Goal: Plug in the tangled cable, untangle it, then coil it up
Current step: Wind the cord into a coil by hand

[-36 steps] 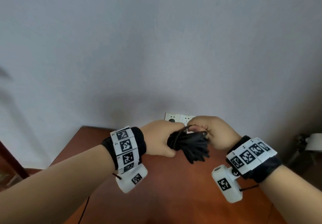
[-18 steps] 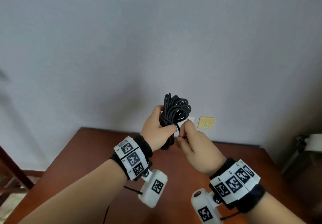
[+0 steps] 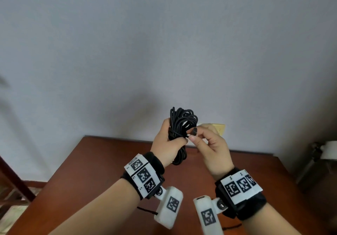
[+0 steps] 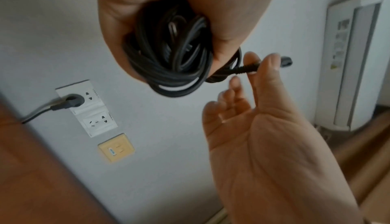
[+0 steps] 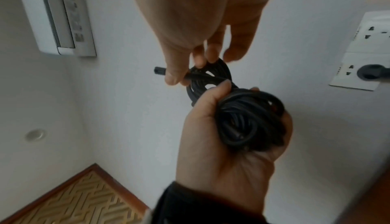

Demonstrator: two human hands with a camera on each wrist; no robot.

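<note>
- The left hand (image 3: 166,144) is closed around the bundled black cable (image 3: 179,125), held up over the brown bench (image 3: 102,161).
- The right hand (image 3: 212,148) now pinches the cable's connector end (image 3: 194,132) between thumb and forefinger; half a second ago it only reached for the bundle.
- With an end freed, plugging in looks like the next step.
- Behind, the white wall socket (image 4: 96,119) has free slots; a grey plug (image 4: 69,102) fills one.
</note>
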